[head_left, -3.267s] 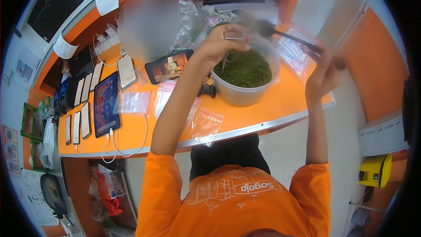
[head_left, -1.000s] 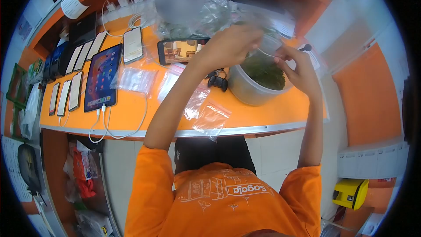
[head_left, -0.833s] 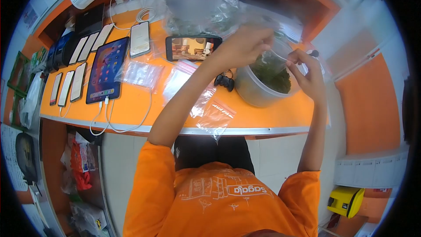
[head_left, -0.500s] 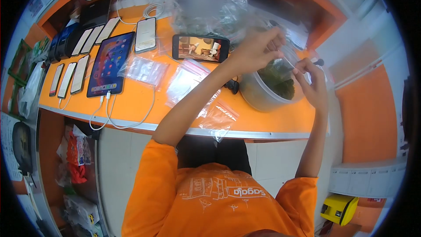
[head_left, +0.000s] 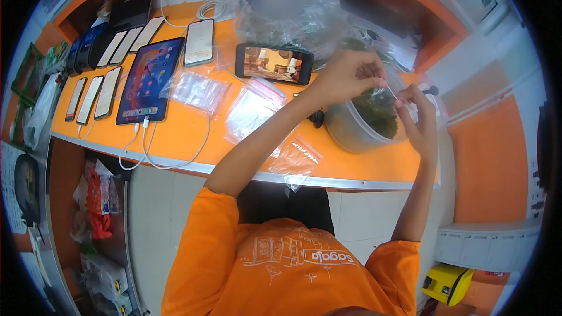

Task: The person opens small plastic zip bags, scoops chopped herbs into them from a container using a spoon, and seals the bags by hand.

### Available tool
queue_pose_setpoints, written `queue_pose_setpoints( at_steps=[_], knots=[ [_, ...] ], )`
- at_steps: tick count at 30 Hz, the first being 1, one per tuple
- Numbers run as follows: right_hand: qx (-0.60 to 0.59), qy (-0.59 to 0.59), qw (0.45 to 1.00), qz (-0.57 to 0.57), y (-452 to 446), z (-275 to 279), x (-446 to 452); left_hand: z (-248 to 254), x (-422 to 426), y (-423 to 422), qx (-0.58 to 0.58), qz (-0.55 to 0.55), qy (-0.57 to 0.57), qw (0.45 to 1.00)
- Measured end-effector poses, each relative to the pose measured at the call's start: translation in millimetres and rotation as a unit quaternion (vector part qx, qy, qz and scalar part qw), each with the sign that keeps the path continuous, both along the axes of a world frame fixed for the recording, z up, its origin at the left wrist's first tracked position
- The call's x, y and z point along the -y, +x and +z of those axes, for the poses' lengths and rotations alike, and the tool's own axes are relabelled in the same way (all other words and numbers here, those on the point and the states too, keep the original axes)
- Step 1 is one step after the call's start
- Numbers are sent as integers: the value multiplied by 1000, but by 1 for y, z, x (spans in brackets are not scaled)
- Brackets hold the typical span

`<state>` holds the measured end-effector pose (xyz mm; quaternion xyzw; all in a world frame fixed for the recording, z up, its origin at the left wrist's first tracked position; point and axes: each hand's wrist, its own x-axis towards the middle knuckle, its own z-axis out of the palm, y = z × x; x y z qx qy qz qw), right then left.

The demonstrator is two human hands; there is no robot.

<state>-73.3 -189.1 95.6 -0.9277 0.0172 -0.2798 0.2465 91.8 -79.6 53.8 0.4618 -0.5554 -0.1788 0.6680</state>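
Note:
My left hand [head_left: 351, 76] and my right hand [head_left: 418, 118] are both closed in a pinch above a round translucent tub [head_left: 346, 133]. Between their fingertips stretches a small clear plastic bag [head_left: 390, 90], seen mostly as a thin pale edge; its lower part is hard to make out. Green leafy stuff [head_left: 377, 114] fills part of the tub beneath. Left of the tub lie several clear zip bags [head_left: 256, 108], and a single zip bag [head_left: 295, 161] overhangs the table's front edge.
A phone [head_left: 274, 64] playing a video stands behind the zip bags. To the left are a tablet [head_left: 149, 82], several charging phones [head_left: 199, 42] and loose white cables [head_left: 175, 167]. A large clear plastic bag [head_left: 284, 9] sits at the back.
The view has shifted slightly. My left hand has come a little down and to the right, still pinching the bag's edge; my right hand stays pinched on the other side.

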Motion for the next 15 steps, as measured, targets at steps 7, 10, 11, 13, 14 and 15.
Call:
queue_pose_setpoints(
  at_steps=[7, 10, 11, 13, 14, 15],
  knots=[
    [-11, 33, 999, 4, 1, 0, -6, -2, -5, -5, 102, 77, -18, 992],
    [-8, 21, 1000, 3, 2, 0, -7, -1, -6, -8, 125, 88, -46, 987],
    [-5, 9, 1000, 3, 2, 0, -6, 0, -7, -9, 129, 90, -51, 986],
    [-2, 3, 1000, 4, 2, 1, -7, -1, -7, -9, 133, 94, -61, 985],
    [1, 1, 1000, 5, 3, 0, -8, -2, -6, -9, 134, 96, -66, 984],
    [4, 0, 1000, 7, 4, 0, -9, -2, -6, -10, 135, 97, -70, 984]
  ],
)
